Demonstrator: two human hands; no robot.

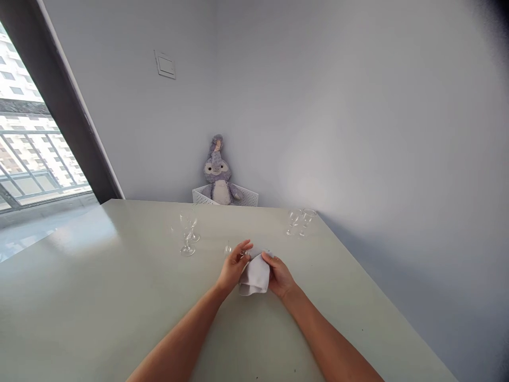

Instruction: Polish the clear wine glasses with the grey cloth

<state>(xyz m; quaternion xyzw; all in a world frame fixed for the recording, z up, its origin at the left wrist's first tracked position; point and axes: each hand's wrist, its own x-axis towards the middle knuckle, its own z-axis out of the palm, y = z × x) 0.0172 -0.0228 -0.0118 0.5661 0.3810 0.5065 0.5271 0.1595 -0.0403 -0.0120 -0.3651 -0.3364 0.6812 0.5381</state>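
Note:
My left hand [234,269] is closed in a pinch, its thumb and fingers around a clear glass stem. The foot of this stemmed glass [228,249] shows to the left of the fingers. A folded white cloth [255,276] hangs between my hands, and my right hand [280,273] grips it, thumb on top, around what looks like the bowl of the glass. The cloth and fingers hide most of that bowl. Both hands are held above the table.
On the pale table [119,297], two stemmed glasses [186,250] stand to the left of my hands. Two more small glasses [303,220] stand at the back right, close to the wall. A plush rabbit [221,192] sits in a white basket [249,197] behind the table's far edge.

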